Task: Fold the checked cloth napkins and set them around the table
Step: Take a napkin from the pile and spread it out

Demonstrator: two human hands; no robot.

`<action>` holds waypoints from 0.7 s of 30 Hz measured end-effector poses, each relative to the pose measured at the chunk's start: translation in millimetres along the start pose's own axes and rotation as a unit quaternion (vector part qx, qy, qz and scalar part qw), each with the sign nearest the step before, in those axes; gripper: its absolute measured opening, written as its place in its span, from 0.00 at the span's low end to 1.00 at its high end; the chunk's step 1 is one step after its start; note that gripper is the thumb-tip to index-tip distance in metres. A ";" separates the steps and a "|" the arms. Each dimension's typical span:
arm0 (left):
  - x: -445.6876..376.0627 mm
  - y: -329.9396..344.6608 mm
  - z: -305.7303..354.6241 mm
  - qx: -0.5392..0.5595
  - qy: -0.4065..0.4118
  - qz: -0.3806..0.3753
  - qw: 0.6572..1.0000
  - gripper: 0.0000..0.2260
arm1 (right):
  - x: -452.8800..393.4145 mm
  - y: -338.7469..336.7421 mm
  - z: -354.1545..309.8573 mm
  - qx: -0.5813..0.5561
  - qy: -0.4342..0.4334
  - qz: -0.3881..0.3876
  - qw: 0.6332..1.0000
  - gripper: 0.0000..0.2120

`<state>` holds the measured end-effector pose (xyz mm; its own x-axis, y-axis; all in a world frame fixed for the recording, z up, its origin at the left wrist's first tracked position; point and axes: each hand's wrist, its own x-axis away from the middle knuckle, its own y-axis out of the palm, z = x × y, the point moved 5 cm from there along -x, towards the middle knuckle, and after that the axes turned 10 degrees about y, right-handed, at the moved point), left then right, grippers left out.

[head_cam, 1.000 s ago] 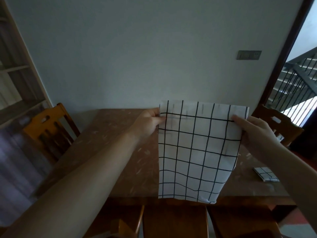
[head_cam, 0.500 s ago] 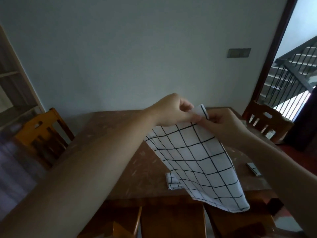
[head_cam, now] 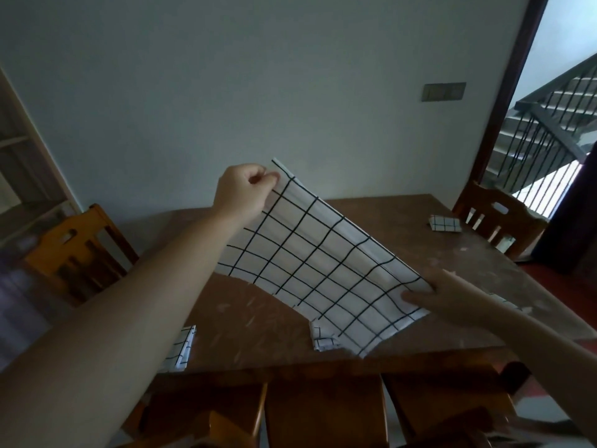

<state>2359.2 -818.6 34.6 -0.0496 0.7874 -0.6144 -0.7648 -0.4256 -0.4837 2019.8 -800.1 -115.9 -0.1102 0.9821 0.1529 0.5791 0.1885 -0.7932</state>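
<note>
A white napkin with black checks (head_cam: 323, 266) hangs stretched in the air above the brown table (head_cam: 252, 312), folded double. My left hand (head_cam: 242, 192) pinches its upper corner, raised high. My right hand (head_cam: 452, 299) holds the lower right end, low near the table. A folded napkin (head_cam: 444, 224) lies at the far right by a chair. Another napkin (head_cam: 181, 350) lies at the near left edge, partly hidden by my left arm. A small folded one (head_cam: 324, 337) lies under the held cloth.
A wooden chair (head_cam: 77, 250) stands at the table's left, another chair (head_cam: 497, 221) at the far right, and chair backs (head_cam: 323, 412) sit close below the near edge. A doorway with stairs (head_cam: 555, 124) opens on the right. The wall runs behind the table.
My hands were together at the top of the napkin; now they have drawn apart, the left one up and the right one down and to the right, stretching the folded cloth.
</note>
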 end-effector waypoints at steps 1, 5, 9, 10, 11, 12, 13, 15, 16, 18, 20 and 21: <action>0.8 -0.2 -2.8 0.001 -0.001 0.007 1.000 0.19 | -0.1 -1.2 -1.3 -0.002 -0.007 0.007 1.000 0.18; 2.9 -0.4 -19.6 -0.056 -0.026 0.018 0.998 0.17 | 2.5 -11.5 -9.2 -0.046 -0.014 0.049 0.998 0.13; 17.2 4.0 -56.6 -0.107 -0.116 -0.046 0.986 0.11 | 14.0 -33.3 -25.9 -0.084 -0.032 0.093 0.992 0.13; 22.8 6.5 -67.3 -0.119 -0.142 -0.072 0.980 0.09 | 19.3 -40.9 -33.6 -0.083 -0.050 0.106 0.990 0.11; 27.6 9.6 -78.0 -0.130 -0.165 -0.092 0.973 0.07 | 24.1 -49.1 -41.6 -0.081 -0.069 0.120 0.987 0.09; 32.4 12.5 -84.1 -0.137 -0.179 -0.104 0.969 0.09 | 28.1 -57.1 -50.1 -0.076 -0.087 0.132 0.984 0.07; 36.5 15.4 -83.3 -0.133 -0.184 -0.109 0.968 0.14 | 30.3 -63.3 -57.7 -0.069 -0.101 0.137 0.983 0.06; 42.1 26.5 -63.6 -0.101 -0.123 -0.121 0.980 0.30 | 31.5 -69.3 -73.5 -0.046 -0.126 0.131 0.982 0.05; 44.2 37.7 -43.7 -0.077 -0.053 -0.156 0.983 0.34 | 30.5 -69.4 -81.0 -0.033 -0.131 0.122 0.983 0.05; 55.4 69.2 7.2 -0.033 0.080 -0.278 0.957 0.33 | 27.1 -65.0 -95.3 -0.001 -0.142 0.100 0.985 0.04; 66.9 98.9 47.4 -0.003 0.135 -0.350 0.927 0.25 | 23.8 -60.0 -107.6 0.032 -0.155 0.089 0.983 0.05; 67.6 109.7 58.0 0.014 0.142 -0.344 0.928 0.18 | 22.8 -59.7 -111.9 0.035 -0.157 0.092 0.983 0.06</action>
<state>2234.7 -786.2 -23.9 0.6254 0.7173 -0.3073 -0.5691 0.1498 -0.8085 2073.1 -789.1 0.9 -0.2598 0.9492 -0.1778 0.5563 -0.0034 -0.8310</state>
